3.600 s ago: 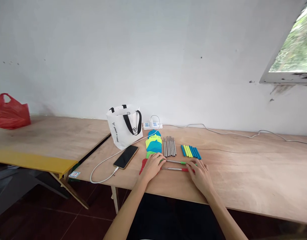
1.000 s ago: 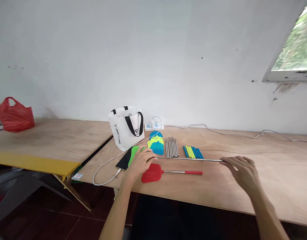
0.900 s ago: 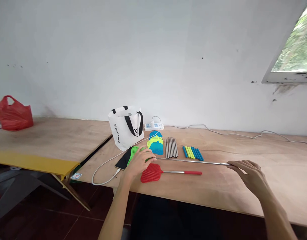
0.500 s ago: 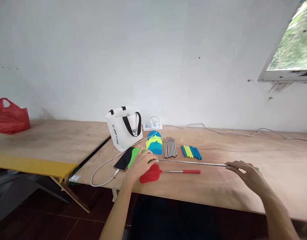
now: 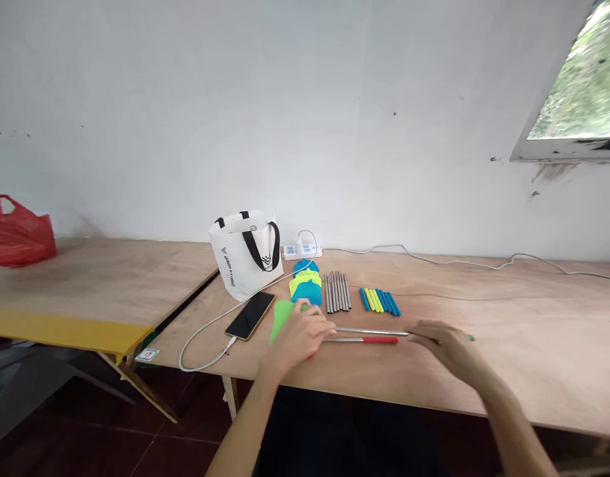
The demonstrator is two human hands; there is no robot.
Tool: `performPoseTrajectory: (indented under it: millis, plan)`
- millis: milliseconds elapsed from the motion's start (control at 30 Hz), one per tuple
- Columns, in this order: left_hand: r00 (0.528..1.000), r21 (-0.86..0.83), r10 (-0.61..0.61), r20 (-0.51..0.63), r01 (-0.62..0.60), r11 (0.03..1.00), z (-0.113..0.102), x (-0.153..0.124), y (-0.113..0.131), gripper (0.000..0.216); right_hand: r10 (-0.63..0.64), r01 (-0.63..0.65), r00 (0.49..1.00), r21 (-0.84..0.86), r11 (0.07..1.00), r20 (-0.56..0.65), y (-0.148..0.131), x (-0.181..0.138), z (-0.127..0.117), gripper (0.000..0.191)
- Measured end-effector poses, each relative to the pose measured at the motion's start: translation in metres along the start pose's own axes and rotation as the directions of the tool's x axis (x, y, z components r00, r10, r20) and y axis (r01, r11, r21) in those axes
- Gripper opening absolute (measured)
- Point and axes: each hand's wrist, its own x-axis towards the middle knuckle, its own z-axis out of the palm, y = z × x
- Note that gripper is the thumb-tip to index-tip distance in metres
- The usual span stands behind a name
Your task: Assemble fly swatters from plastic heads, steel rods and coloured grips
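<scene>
A green telescopic fly swatter [image 5: 281, 317] is stretched between my two hands, its metal rod [image 5: 369, 331] running level above the table. My left hand [image 5: 302, 334] is closed around the rod by the green head and covers part of it. Over the handle end, my right hand [image 5: 444, 343] is closed, with a green tip poking out beyond it. Beneath lies a red fly swatter [image 5: 379, 340], its head mostly hidden by my left hand. Just behind are blue and yellow swatter heads [image 5: 307, 291], several metal rods [image 5: 338, 293] and several blue and yellow handle grips [image 5: 379, 301].
A phone [image 5: 250, 316] on a white charging cable lies left of my hands. Behind it stands a white tote bag [image 5: 242, 265] beside a power strip [image 5: 302, 251]. A red plastic bag [image 5: 19, 235] sits on the far-left table, across a gap.
My hands have come closer together, and the rod between them is shorter. The green head has shifted right, off the phone. My left hand now covers the red swatter's head.
</scene>
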Motion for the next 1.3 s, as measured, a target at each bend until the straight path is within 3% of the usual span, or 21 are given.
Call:
performPoseTrajectory:
  millis: [67,200,567,933,1067,1233,1300]
  plan:
    - [0.998,0.033,0.051,0.038,-0.052,0.998,0.013,0.008,0.015,0.023,-0.075,0.074,0.996,0.038,0.997,0.039,-0.028,0.010,0.019,0.046]
    - [0.999,0.064,0.037,0.033,-0.040,0.997,0.022,0.011,0.022,0.026,-0.140,0.139,0.989,-0.028,0.990,-0.046,-0.055,0.020,0.045,0.040]
    - [0.995,0.074,0.078,0.067,-0.083,0.994,0.036,0.010,0.026,0.026,-0.261,0.228,0.957,-0.223,0.948,-0.130,-0.073,0.017,0.062,0.045]
    - [0.995,-0.114,-0.028,0.094,0.039,0.993,0.031,0.008,0.014,0.035,-0.218,0.193,0.966,-0.170,0.966,-0.142,-0.080,0.021,0.066,0.045]
    - [0.996,-0.088,-0.038,0.086,0.045,0.995,0.025,0.004,0.001,0.033,-0.204,0.177,0.970,-0.194,0.965,-0.132,-0.054,0.023,0.058,0.043]
    - [0.987,-0.036,-0.123,0.099,0.127,0.991,-0.005,-0.010,-0.027,0.031,-0.072,0.049,0.978,-0.118,0.992,-0.196,0.029,0.000,0.021,0.050]
    - [0.984,-0.040,-0.141,0.105,0.146,0.988,-0.014,-0.014,-0.031,0.030,0.038,-0.061,0.963,-0.079,0.995,-0.266,0.059,-0.018,0.005,0.052]
